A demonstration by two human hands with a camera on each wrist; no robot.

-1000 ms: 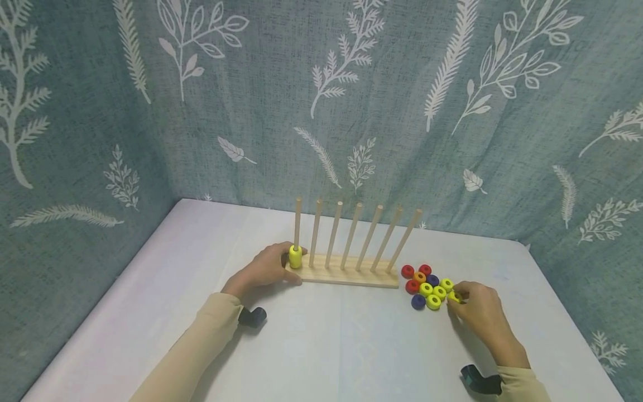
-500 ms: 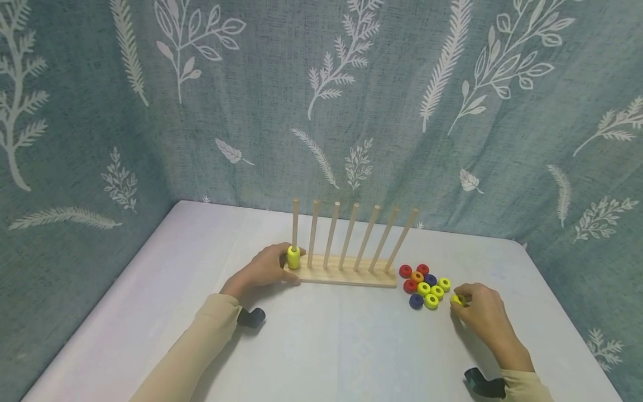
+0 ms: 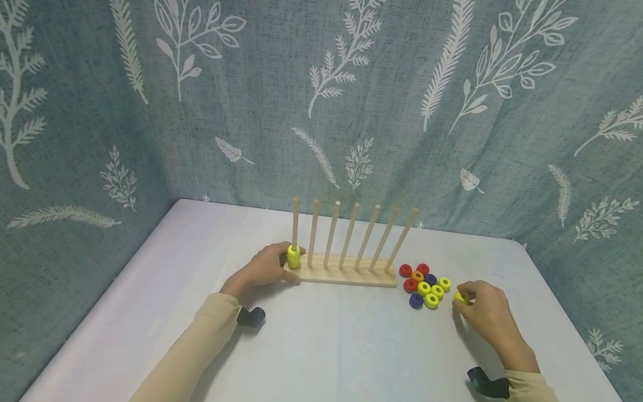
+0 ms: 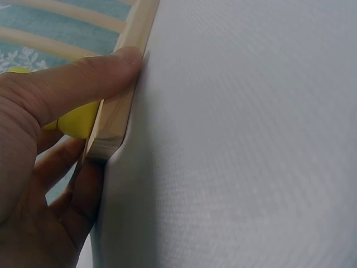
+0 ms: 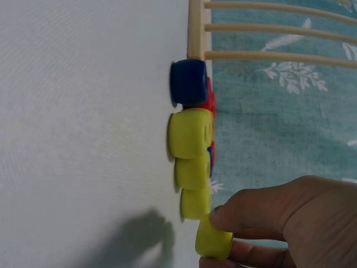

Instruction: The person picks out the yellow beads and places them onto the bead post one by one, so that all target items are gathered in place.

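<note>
A wooden peg rack (image 3: 346, 274) with several upright pegs stands at the middle of the table. My left hand (image 3: 263, 266) grips the left end of its base; in the left wrist view the thumb (image 4: 95, 75) lies along the front edge and the fingers are behind. Yellow beads (image 3: 293, 257) sit at the bottom of the leftmost peg. At the right, my right hand (image 3: 486, 315) pinches a yellow bead (image 5: 214, 240) between thumb and fingers, just right of a cluster of loose beads. The right wrist view shows this bead off the table, near another yellow bead (image 5: 195, 203).
The loose beads beside the rack's right end include red (image 3: 405, 271), orange (image 3: 417, 276), dark blue (image 3: 416, 301) and yellow (image 3: 431, 301) ones. A white cloth (image 3: 311, 346) covers the table. A patterned teal curtain (image 3: 271, 111) hangs behind and at the sides.
My right hand has drawn the yellow bead a little to the right, away from the cluster. The left hand keeps its place on the rack.
</note>
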